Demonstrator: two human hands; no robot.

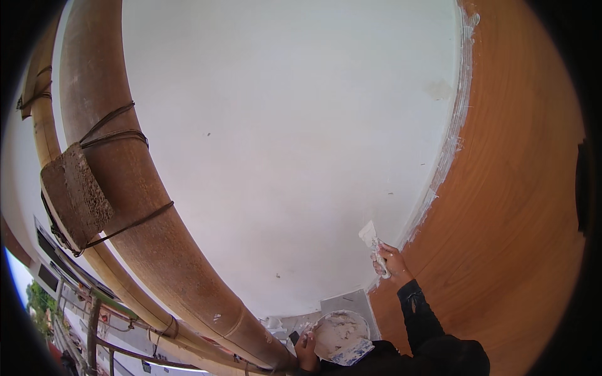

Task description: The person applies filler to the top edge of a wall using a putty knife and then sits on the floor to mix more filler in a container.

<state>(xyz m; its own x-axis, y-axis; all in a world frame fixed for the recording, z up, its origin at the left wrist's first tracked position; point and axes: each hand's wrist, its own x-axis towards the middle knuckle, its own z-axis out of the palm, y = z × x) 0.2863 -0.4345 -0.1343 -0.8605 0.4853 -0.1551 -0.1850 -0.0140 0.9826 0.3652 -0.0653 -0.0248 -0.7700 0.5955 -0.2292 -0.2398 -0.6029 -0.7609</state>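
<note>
By the panel (501,188), your right hand (395,263) grips the scraper (369,234) by its handle, blade near the wall (282,156). It should be light and stiff, perhaps slick where smeared; hold mid-handle. Your left hand (307,352) is beside the bucket (367,327); its grip I cannot tell.

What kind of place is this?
It looks like a building being fixed up or finished, maybe up on scaffolding. You can see tied bamboo poles, a putty knife in the person's right hand, and pale paste below it.
</note>
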